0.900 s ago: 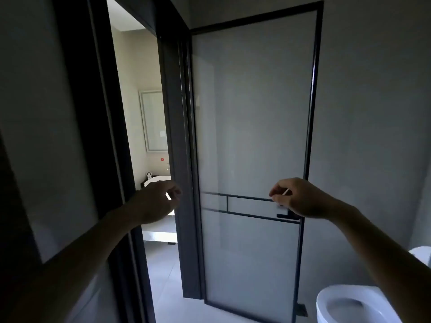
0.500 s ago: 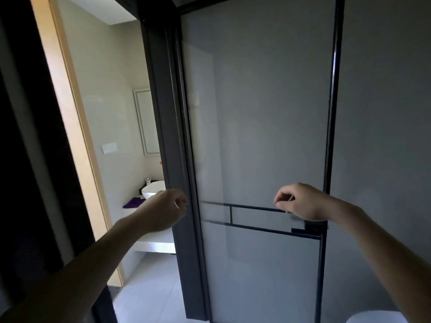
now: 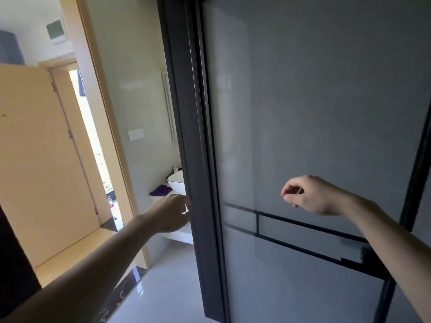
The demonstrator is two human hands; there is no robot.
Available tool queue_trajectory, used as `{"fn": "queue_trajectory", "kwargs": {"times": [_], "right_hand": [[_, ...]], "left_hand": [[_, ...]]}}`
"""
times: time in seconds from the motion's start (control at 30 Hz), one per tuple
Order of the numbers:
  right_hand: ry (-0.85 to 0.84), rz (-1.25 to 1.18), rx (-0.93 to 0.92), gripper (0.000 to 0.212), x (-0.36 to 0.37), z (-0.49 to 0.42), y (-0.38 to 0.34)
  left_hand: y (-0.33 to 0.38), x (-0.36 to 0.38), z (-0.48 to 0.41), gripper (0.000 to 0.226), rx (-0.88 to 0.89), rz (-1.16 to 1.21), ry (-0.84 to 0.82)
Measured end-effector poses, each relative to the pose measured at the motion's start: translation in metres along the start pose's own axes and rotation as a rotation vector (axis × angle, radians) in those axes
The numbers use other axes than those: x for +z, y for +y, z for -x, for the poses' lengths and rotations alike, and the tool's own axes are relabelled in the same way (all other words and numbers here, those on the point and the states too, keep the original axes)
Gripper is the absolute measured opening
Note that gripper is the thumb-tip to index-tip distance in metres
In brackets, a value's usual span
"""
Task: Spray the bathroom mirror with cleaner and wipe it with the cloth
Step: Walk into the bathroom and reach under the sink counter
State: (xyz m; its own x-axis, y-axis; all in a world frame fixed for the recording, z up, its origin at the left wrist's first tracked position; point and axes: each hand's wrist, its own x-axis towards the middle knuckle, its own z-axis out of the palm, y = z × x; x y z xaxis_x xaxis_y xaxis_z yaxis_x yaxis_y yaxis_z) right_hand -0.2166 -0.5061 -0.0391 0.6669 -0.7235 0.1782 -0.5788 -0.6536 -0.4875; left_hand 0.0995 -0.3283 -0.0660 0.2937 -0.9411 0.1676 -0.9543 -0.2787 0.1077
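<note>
Hovering by the door (image 3: 303, 113) — left hand (image 3: 169, 213), right hand (image 3: 312, 195) curled; grips unclear.

The right hand (image 3: 314, 197) is off the dark handle block (image 3: 370, 258) of the glass door (image 3: 303, 113). It now hangs above and to the left of the block, apart from it.

The view has swung left. A wooden door (image 3: 39, 159) and a purple cloth (image 3: 161, 190) on the counter have come into view. The toilet has gone from view. The mirror (image 3: 168, 106) now shows only as a narrow strip beside the dark door post (image 3: 196, 159).
</note>
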Motion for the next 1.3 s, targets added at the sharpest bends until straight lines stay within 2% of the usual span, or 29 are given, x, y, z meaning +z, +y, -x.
{"fn": "queue_trajectory", "kwargs": {"times": [0.17,0.27,0.37,0.5,0.67,0.93,1.3], "right_hand": [[0.005,-0.012,-0.031,0.009,0.016,-0.065,0.012],[-0.016,-0.006,-0.043,0.009,0.030,-0.116,0.011],[-0.093,0.046,-0.061,0.011,0.043,-0.177,-0.004],[-0.113,0.076,-0.125,0.011,0.053,-0.266,-0.042],[-0.107,0.070,-0.231,0.010,0.081,-0.363,-0.094],[-0.149,0.026,-0.396,0.014,0.132,-0.450,-0.163],[-0.436,0.086,-0.500,0.014,0.274,-0.578,-0.219]], "left_hand": [[-0.026,0.016,-0.058,0.019,-0.073,0.040,-0.010],[-0.047,0.022,-0.101,0.034,-0.100,0.086,-0.005],[-0.082,0.018,-0.145,0.032,-0.152,0.104,0.007],[-0.140,0.007,-0.195,0.042,-0.211,0.126,0.044],[-0.216,-0.003,-0.236,0.020,-0.291,0.098,0.091],[-0.309,-0.007,-0.257,0.018,-0.422,0.122,0.131],[-0.421,0.021,-0.286,0.019,-0.578,0.087,0.070]]}}
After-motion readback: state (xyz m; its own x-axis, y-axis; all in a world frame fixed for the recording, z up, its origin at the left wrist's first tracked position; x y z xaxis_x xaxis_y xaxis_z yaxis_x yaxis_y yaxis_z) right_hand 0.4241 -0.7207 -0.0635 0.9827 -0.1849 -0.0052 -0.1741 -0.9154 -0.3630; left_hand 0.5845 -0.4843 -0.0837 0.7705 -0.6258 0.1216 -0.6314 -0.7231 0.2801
